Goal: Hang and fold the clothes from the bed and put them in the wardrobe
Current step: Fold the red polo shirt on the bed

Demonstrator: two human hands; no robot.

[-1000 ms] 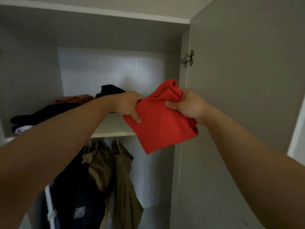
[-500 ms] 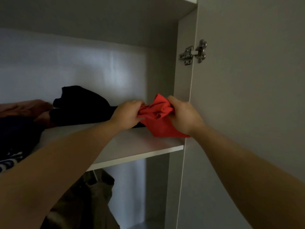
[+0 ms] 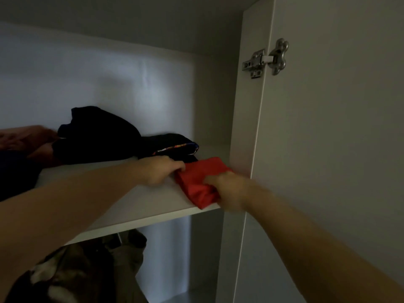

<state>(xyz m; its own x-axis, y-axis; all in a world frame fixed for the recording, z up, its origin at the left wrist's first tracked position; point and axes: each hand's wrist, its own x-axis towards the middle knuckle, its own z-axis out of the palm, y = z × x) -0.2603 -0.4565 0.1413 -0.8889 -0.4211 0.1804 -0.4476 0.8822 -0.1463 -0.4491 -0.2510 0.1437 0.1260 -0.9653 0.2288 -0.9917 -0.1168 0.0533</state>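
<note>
Red garment (image 3: 196, 180), folded, lies on the shelf (image 3: 131, 204) between the two sets of fingers, the dark clothes (image 3: 98, 136) just beyond them. The left hand (image 3: 161, 171) pinches its edge; the right hand (image 3: 225, 191), blurred, seems curled round the near corner. Slide it flat and deeper before releasing, as that corner looks to overhang. Half a second ago it was bunched and lifted off the board

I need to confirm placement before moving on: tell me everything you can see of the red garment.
The red garment is a plain, soft, folded cloth bundle, slightly rumpled. It lies at the right end of the white shelf and reaches the shelf's front edge. The left hand holds its left edge, and the blurred right hand grips its front part. A dark folded garment lies just behind it.
</note>
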